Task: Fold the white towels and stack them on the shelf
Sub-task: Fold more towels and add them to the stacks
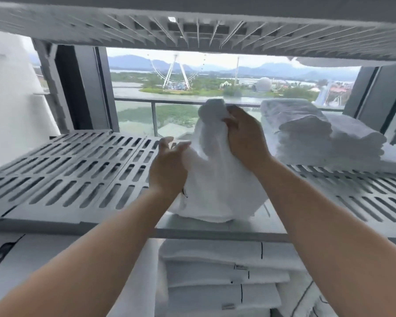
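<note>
I see the loose towel point(215, 179) at the middle of the shelf's point(66, 175) front edge, with my left grip point(169, 168) at its left side and my right grip point(245, 138) on its upper right. A folded stack point(318, 136) sits on the shelf further right and back. A lower stack point(215, 271) lies on the level beneath.

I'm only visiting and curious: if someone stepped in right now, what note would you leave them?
Right hand grips the top of a crumpled white towel, whose bottom rests at the front edge of the slotted shelf.
Left hand, fingers straight, touches its left side.
Done: a stack of folded towels sits on the shelf to the right; more folded linens lie on the level below.
Left: fold this towel and add it to the stack.
</note>
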Demonstrator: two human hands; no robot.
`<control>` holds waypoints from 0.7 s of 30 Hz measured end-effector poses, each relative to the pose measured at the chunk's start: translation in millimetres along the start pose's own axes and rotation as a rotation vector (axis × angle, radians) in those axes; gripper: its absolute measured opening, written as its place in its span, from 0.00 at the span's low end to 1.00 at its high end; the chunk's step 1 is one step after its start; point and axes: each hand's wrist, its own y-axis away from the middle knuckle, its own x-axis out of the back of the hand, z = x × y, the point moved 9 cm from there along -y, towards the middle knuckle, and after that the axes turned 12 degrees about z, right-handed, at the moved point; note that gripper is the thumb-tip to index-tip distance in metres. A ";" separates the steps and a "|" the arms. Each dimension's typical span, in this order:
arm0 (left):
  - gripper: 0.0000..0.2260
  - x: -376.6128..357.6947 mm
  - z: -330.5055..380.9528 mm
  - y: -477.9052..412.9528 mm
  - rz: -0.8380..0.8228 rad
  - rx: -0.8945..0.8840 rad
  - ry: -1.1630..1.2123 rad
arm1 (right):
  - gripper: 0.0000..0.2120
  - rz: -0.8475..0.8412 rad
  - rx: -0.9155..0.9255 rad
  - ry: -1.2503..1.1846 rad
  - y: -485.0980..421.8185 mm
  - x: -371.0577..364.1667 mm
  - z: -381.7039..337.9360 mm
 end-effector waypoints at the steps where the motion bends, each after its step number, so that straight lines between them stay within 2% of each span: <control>1: 0.25 3.6 -10.8 -0.8 -0.009 -0.052 -0.058 | 0.12 0.042 0.025 0.001 -9.0 -0.8 -1.9; 3: 0.20 -3.7 -23.6 4.7 -0.126 -0.163 -0.189 | 0.13 0.129 -0.013 0.055 -21.3 0.6 16.1; 5: 0.13 -6.5 -35.8 10.8 -0.204 -0.177 -0.308 | 0.17 0.159 -0.222 0.187 -16.0 0.6 59.9; 7: 0.18 -4.0 -45.4 11.1 -0.197 -0.139 -0.357 | 0.24 0.114 -0.417 0.341 7.6 -6.6 100.2; 8: 0.22 -4.9 -47.5 11.1 -0.198 -0.134 -0.374 | 0.25 0.115 -0.413 0.375 16.5 -12.2 106.4; 10: 0.25 -8.4 -51.7 8.8 -0.199 -0.151 -0.407 | 0.22 0.113 -0.269 0.357 24.8 -29.8 97.3; 12: 0.23 -10.0 -50.7 3.4 -0.189 -0.155 -0.390 | 0.16 -0.046 -0.160 0.348 29.2 -61.5 89.2; 13: 0.21 -14.0 -46.9 -0.3 -0.190 -0.173 -0.375 | 0.17 -0.184 -0.161 0.372 33.8 -80.0 91.0; 15: 0.15 -27.4 -38.2 -7.1 -0.218 -0.216 -0.336 | 0.29 -0.440 -0.192 0.506 46.3 -105.9 102.9; 16: 0.14 -35.5 -33.3 -10.1 -0.245 -0.228 -0.316 | 0.35 -0.514 -0.202 0.579 50.4 -111.4 111.3; 18: 0.19 -52.8 -32.4 -18.0 -0.302 -0.203 -0.293 | 0.39 -0.584 -0.231 0.644 54.5 -115.3 128.0; 20: 0.24 -71.0 -36.3 -24.7 -0.374 -0.140 -0.297 | 0.36 -0.595 -0.235 0.660 54.6 -117.2 141.7; 21: 0.23 -80.2 -37.6 -26.4 -0.425 -0.111 -0.289 | 0.32 -0.582 -0.217 0.657 51.8 -118.7 145.9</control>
